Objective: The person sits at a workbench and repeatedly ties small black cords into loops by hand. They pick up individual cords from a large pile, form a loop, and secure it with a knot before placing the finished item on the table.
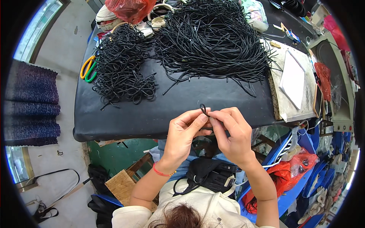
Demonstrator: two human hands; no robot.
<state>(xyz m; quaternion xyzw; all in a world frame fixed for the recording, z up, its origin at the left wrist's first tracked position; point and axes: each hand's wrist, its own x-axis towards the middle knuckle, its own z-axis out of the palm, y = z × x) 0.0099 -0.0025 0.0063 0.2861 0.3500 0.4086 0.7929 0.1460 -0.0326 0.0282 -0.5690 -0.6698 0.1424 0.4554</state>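
Observation:
A thin black cord [203,109], bent into a small loop, stands up between my fingertips above the table's near edge. My left hand [186,131] pinches it from the left with thumb and forefinger. From the right, my right hand [232,129] closes its thumb and fingers on the same cord. The hands nearly touch, and the cord's lower part is hidden by my fingers. Beyond them on the black table [182,104] lies a large heap of straight black cords [216,41]. Left of it is a smaller pile of looped, knotted black cords [123,64].
Scissors with yellow and green handles [89,68] lie at the table's left edge. A red plastic bag [131,9] sits at the back. On the right is a worn board [277,76] with white paper [292,79]. A blue bin [285,197] holding red bags stands to my right.

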